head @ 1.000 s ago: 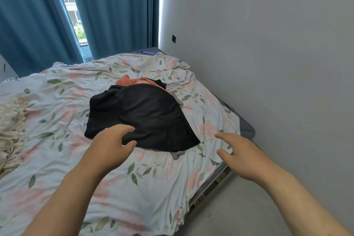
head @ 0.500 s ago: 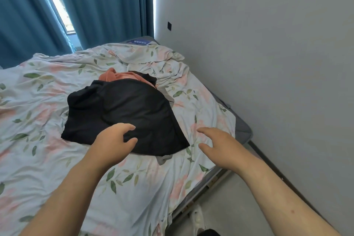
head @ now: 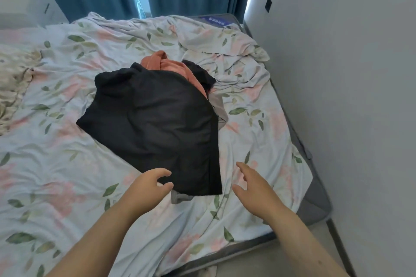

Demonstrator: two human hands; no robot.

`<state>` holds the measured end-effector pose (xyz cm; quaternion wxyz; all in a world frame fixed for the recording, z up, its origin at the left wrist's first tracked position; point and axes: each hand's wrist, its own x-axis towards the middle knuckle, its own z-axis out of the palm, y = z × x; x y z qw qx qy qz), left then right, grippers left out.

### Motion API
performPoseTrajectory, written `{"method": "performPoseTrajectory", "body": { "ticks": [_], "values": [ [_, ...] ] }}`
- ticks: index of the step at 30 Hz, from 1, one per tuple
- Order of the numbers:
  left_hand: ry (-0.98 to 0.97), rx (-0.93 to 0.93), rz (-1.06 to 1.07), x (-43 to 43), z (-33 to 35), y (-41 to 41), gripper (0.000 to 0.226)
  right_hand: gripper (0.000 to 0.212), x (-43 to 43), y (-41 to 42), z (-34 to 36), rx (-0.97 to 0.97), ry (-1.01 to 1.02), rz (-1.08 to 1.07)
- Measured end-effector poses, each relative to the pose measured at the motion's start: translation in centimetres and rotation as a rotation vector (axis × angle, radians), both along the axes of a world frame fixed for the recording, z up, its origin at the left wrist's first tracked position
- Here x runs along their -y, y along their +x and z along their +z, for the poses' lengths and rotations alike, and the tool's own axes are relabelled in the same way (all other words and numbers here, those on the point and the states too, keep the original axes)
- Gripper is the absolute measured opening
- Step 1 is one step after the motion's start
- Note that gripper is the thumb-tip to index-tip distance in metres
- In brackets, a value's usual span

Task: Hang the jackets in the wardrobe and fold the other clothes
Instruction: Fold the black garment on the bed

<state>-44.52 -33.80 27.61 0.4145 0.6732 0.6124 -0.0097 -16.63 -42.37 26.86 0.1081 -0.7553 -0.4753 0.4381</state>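
Grips are moving nearer the black top (head: 153, 123), left grip (head: 149, 188) and right grip (head: 254, 188) both spread and empty, getting ready to grab it.

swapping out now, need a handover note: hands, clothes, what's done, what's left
Left hand: open, at the black garment's near hem, holding nothing.
Right hand: open, over the sheet just right of that hem.
Clothes: black garment on the sheet, orange one and grey one under it.
Done: nothing folded or hung in view.
Left: sort the pile, hang jackets, fold the rest; no wardrobe in view.
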Motion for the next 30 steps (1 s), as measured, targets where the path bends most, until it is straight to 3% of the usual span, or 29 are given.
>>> {"method": "performPoseTrajectory", "body": {
  "ticks": [12, 15, 20, 23, 27, 30],
  "values": [
    [-0.33, 0.097, 0.189, 0.6, -21.1, 3.4, 0.016, 0.053, -7.4, -0.1, -23.7, -0.245, -0.238, -0.239],
    [-0.363, 0.153, 0.283, 0.6, -25.3, 4.1, 0.017, 0.034, -8.9, -0.9, -27.6, -0.206, -0.156, -0.307],
    [-0.553, 0.263, 0.4, 0.2, -28.9, 5.3, 0.016, 0.04, -11.4, -2.4, -29.6, -0.21, -0.018, -0.431],
    [-0.413, 0.26, 0.519, -1.0, -28.4, 6.4, 0.019, 0.039, -11.8, -2.8, -28.7, -0.272, 0.076, -0.389],
    [-0.148, 0.226, 0.565, -4.5, -24.8, 7.1, 0.014, 0.02, -10.4, -3.0, -26.8, 0.068, 0.214, -0.23],
    [-0.082, 0.252, 0.398, -7.3, -22.2, 7.8, 0.02, 0.03, -9.2, -4.2, -25.0, 0.291, 0.301, -0.172]
  ]
}}
